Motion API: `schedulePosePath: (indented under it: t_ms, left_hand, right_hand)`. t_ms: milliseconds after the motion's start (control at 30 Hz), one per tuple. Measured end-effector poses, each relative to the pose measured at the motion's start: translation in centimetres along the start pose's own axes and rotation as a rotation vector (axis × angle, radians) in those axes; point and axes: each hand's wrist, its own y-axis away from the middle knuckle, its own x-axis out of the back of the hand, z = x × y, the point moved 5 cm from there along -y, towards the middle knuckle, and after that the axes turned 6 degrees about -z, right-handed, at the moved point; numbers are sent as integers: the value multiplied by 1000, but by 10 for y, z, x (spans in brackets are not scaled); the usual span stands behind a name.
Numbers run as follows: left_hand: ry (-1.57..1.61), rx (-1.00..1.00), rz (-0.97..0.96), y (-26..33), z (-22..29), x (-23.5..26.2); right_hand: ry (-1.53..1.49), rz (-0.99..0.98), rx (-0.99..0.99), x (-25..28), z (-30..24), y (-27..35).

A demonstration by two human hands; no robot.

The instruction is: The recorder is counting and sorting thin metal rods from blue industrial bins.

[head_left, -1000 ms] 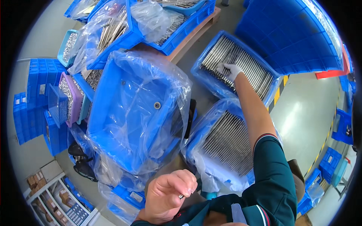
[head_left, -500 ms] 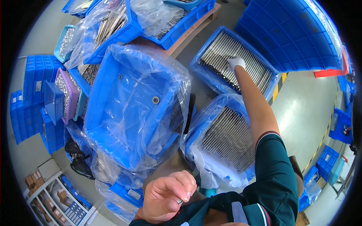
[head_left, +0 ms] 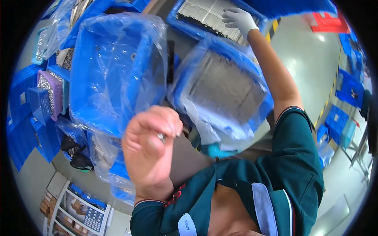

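My bare left hand point(head_left: 151, 147) is raised in front of my chest, its thumb and fingers pinched on a small shiny metal piece point(head_left: 161, 137) whose exact kind I cannot make out. Farther off to the right, my right hand point(head_left: 239, 20) wears a white glove. Its fingers are stretched out over a blue crate holding rows of slim metal rods point(head_left: 202, 15); whether they touch the rods I cannot tell. Closer to me stands another plastic-lined blue crate with a blurred layer of similar metal rods point(head_left: 226, 86).
To the left is a big blue bin point(head_left: 75, 74) lined with clear plastic, a small ring-shaped piece point(head_left: 134, 56) in it. Beyond it, a purple basket point(head_left: 57, 94) holds small shiny parts. A red crate point(head_left: 327, 23) lies at the far right; a white shelf point(head_left: 84, 214) stands lower left.
The whole view has shifted, so the crates sit higher in the picture. My left hand has risen with the small piece. My right hand's fingers have spread out over the rods.
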Motion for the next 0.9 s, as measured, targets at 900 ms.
schedulePosePath:
  t_ms: [900]
  left_hand:
    - [22, 26, 2, 4, -34, 2]
  right_hand:
    - [736, 452, -869, -13, 179, 252]
